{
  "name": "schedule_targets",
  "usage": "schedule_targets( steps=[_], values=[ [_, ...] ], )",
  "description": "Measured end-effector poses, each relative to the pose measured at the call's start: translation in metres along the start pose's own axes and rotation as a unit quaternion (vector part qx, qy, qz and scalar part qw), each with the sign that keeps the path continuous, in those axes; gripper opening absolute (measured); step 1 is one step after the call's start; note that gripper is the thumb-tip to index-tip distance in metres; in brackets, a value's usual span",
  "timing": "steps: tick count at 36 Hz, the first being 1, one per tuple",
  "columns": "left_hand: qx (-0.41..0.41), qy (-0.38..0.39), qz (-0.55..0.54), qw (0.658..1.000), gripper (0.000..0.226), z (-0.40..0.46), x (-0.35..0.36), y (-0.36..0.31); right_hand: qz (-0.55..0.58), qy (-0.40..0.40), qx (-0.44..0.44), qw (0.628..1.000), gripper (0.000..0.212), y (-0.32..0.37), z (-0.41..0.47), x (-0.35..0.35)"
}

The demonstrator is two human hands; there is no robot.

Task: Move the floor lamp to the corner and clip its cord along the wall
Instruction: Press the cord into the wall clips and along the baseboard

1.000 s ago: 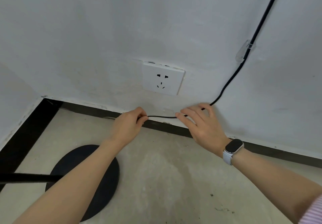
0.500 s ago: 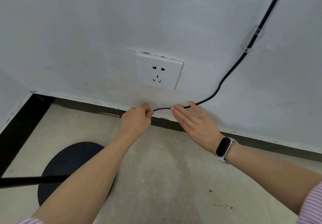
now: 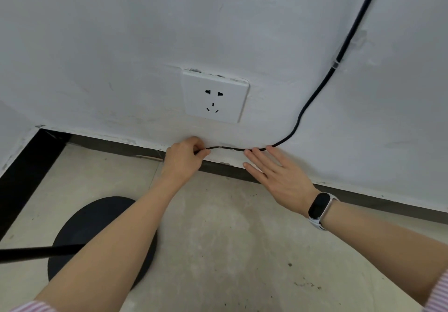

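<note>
The floor lamp's round black base [image 3: 80, 229] stands on the floor at lower left, its black pole [image 3: 36, 252] leaving the frame to the left. The black cord [image 3: 312, 98] runs down the white wall from upper right through a clear clip [image 3: 344, 49], then bends level just above the skirting. My left hand [image 3: 184, 158] is pinched shut on the cord's level stretch. A small clear clip [image 3: 220, 147] sits on the cord between my hands. My right hand [image 3: 278, 175] lies flat, fingers spread, fingertips against the cord at the wall.
A white wall socket [image 3: 215, 97] sits just above my hands. Dark skirting [image 3: 363, 197] runs along the wall's foot and turns at the corner [image 3: 41, 129] on the left. The floor [image 3: 230, 239] is bare pale concrete. A smart band is on my right wrist.
Both hands moved up the wall a little with the cord. My right hand has flattened and spread its fingers, and a small clear clip shows on the cord between the hands.
</note>
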State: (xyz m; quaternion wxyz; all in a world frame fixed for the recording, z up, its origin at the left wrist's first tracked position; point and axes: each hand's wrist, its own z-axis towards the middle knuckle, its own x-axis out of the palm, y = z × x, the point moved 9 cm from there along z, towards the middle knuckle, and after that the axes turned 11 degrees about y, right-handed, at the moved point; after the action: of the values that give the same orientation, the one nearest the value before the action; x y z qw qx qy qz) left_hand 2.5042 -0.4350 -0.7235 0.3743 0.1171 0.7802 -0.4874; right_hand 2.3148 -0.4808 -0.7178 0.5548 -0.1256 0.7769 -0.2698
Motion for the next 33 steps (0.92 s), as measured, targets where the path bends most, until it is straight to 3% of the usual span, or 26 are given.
schedule_targets(
  steps=[6,13,18,24,29,33],
  values=[
    [0.065,-0.107,0.041,0.991,0.015,-0.013,-0.014,-0.012,0.038,-0.003,0.022,0.999,0.055,-0.005,-0.002,-0.006],
    [0.108,-0.153,0.138,0.973,0.011,-0.025,-0.007,-0.036,0.055,-0.006,0.033,0.998,0.043,-0.004,-0.008,-0.007],
    [0.071,-0.177,0.149,0.970,0.021,-0.021,-0.011,-0.039,0.064,-0.001,0.042,0.997,0.035,-0.007,-0.008,-0.008],
    [0.016,-0.207,0.164,0.964,0.032,-0.024,-0.013,-0.026,0.094,0.006,0.045,0.995,0.043,-0.009,-0.012,-0.008],
    [-0.035,-0.182,0.153,0.971,0.028,-0.024,-0.021,-0.009,0.105,0.006,0.042,0.994,0.052,-0.012,-0.016,-0.006],
    [-0.028,-0.154,0.138,0.978,0.029,-0.025,-0.018,-0.002,0.131,0.012,0.049,0.990,0.059,-0.010,-0.013,-0.009]
  ],
)
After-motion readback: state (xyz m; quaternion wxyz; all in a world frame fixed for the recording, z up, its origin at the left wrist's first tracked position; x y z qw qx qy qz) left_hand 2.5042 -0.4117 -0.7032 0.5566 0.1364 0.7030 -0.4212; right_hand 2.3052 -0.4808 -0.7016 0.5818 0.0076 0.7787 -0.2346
